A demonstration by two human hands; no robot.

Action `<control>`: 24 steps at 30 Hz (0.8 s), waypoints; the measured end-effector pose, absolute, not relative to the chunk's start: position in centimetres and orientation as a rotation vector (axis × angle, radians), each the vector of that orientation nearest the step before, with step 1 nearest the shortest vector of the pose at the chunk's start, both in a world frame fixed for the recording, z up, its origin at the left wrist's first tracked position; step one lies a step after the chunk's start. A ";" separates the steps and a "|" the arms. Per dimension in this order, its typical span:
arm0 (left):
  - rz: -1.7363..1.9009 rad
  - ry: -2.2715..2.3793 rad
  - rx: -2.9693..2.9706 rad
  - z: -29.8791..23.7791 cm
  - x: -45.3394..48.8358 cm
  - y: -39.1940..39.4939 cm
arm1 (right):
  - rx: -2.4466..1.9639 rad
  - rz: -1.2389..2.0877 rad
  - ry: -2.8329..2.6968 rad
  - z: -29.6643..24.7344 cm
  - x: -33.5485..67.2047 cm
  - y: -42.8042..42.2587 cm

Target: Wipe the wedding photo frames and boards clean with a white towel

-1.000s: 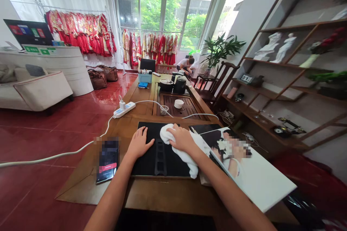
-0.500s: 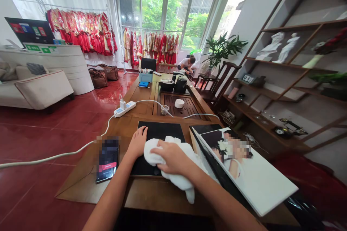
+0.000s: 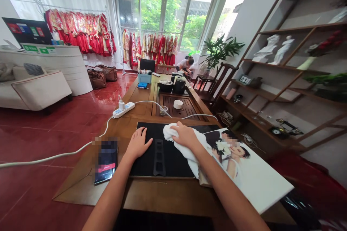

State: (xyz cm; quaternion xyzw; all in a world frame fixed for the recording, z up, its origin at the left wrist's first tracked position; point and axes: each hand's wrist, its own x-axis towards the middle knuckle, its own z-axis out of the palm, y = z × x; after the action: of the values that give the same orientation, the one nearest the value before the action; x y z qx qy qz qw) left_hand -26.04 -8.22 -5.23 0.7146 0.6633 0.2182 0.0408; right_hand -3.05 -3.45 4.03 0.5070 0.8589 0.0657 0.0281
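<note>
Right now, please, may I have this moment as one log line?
left hand: resting on black panel | right hand: holding white cloth | phone: left of panel | photo print: right of panel

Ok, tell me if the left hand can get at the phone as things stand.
Probably yes: the left hand lies spread on the black panel, holding nothing, and I see nothing blocking its way to the phone on its left.

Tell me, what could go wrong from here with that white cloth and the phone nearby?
The right hand grips the white cloth close beside the photo panel, so a wide sweep might knock the panel. The phone lies between the left forearm and the table's edge, so an outward swing of that arm could push it off.
</note>
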 end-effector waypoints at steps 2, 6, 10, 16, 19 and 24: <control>0.680 2.027 2.193 -5.3 -26.0 -8.2 | 1.601 0.125 2.699 3.8 -3.3 -3.2; 0.642 2.023 2.203 -5.2 -26.1 -8.2 | 1.416 -0.031 2.887 3.6 -5.7 -5.0; 0.613 2.011 2.221 -5.3 -26.2 -8.2 | 1.219 -0.034 2.967 3.8 -7.6 -5.4; 0.692 2.014 2.220 -5.8 -26.3 -8.0 | 1.461 0.122 2.772 4.0 -6.8 -1.0; 0.688 2.016 2.213 -5.8 -26.2 -7.9 | 1.556 0.165 2.723 4.0 -6.9 0.6; 0.712 2.005 2.218 -5.7 -26.2 -8.0 | 1.468 0.162 2.772 4.1 -9.3 0.3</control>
State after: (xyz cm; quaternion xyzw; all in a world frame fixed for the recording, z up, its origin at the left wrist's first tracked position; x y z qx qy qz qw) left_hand -26.21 -7.98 -5.72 0.7211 0.6521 0.2315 0.0341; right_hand -9.29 0.26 4.09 0.4674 0.8825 0.0515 0.0002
